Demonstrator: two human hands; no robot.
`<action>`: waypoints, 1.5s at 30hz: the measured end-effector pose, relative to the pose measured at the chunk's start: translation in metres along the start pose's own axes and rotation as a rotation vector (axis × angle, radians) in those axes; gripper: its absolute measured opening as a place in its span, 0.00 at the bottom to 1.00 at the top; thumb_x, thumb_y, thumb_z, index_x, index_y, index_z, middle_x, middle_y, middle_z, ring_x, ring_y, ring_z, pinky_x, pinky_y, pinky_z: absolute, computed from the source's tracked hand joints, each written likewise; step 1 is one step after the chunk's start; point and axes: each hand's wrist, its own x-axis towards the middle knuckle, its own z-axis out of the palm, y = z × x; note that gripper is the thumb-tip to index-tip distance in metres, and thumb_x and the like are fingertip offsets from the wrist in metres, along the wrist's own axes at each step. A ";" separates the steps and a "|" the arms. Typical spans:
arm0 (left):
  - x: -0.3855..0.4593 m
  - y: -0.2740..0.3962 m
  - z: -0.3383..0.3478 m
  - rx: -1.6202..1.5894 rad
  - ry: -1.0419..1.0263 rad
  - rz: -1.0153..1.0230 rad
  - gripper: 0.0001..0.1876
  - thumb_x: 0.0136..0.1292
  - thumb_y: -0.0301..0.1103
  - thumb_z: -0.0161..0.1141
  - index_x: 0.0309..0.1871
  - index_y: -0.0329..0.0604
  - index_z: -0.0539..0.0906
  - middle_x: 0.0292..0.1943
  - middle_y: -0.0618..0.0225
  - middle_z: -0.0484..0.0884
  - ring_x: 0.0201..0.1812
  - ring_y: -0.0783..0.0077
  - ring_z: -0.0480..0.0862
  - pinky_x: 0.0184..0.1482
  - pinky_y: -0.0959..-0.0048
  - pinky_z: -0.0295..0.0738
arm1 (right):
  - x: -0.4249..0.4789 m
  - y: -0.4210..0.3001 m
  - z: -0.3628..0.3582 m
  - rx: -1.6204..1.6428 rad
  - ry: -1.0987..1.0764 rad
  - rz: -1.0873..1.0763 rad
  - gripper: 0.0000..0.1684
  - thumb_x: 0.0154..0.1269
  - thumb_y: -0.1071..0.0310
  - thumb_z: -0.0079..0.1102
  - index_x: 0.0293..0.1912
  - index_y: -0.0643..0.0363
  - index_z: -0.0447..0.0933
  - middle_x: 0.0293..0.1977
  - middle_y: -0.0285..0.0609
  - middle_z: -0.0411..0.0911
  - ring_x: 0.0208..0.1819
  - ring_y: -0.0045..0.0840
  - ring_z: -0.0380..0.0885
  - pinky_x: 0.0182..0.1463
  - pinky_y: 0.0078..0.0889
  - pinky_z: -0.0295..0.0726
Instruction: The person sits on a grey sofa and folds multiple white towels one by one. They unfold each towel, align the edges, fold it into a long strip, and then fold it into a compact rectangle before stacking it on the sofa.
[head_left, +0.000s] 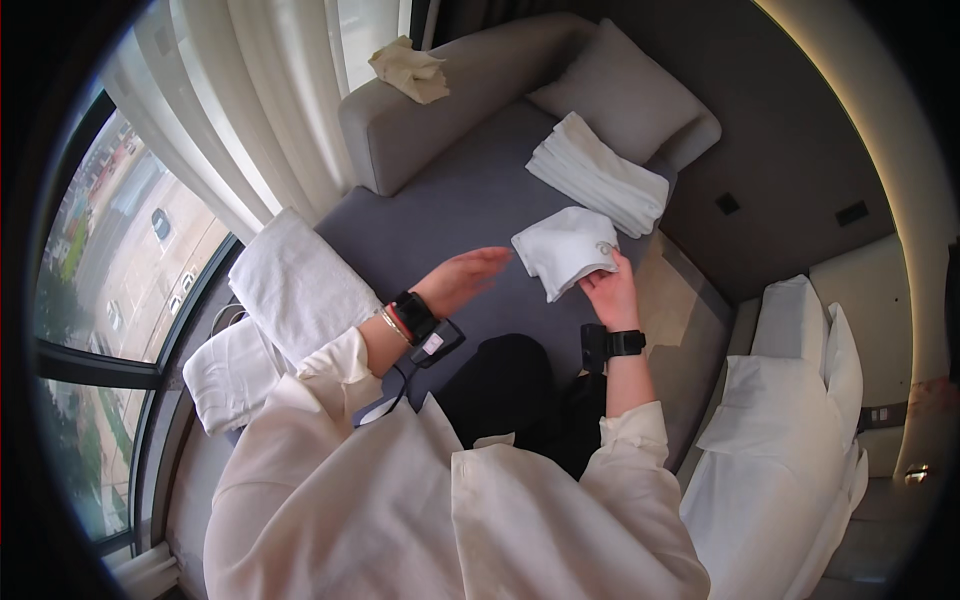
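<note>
My right hand (611, 289) grips the near edge of a folded white cloth (566, 247) that bears a small grey emblem. To its left, my left hand (466, 279) is held apart from the cloth, slightly blurred, with nothing in it. Just beyond the held cloth, a stack of folded white towels (600, 176) lies on the grey sofa seat (427, 217). Large folded white towels (300, 285) rest at the left end of the seat, beside the window. Black devices are strapped to both wrists.
A beige cloth (411, 69) lies crumpled on the sofa's backrest (450, 97). A grey cushion (622, 94) leans in the sofa's far corner. White curtains (240, 97) hang at the left by the window. On the right stands a bed with white pillows (784, 397).
</note>
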 end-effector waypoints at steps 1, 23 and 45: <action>0.004 0.003 0.016 0.072 -0.015 -0.006 0.23 0.61 0.35 0.53 0.60 0.47 0.65 0.59 0.70 0.66 0.60 0.73 0.65 0.62 0.69 0.54 | -0.006 0.001 0.019 -0.043 -0.045 -0.021 0.22 0.62 0.55 0.49 0.51 0.57 0.66 0.46 0.38 0.71 0.49 0.26 0.70 0.55 0.37 0.66; 0.018 -0.019 -0.005 0.028 0.240 -0.150 0.15 0.61 0.37 0.55 0.50 0.48 0.70 0.48 0.72 0.71 0.52 0.75 0.69 0.55 0.65 0.61 | -0.011 0.069 0.068 -0.793 -0.447 -0.163 0.28 0.51 0.84 0.47 0.54 0.56 0.67 0.58 0.39 0.63 0.59 0.25 0.62 0.60 0.32 0.65; 0.027 -0.023 -0.005 -0.164 0.100 -0.075 0.09 0.65 0.38 0.51 0.45 0.48 0.75 0.43 0.77 0.75 0.47 0.78 0.72 0.53 0.66 0.64 | -0.018 0.090 0.064 -1.263 -0.285 -0.690 0.42 0.47 0.78 0.60 0.63 0.55 0.56 0.64 0.46 0.54 0.64 0.36 0.56 0.61 0.38 0.63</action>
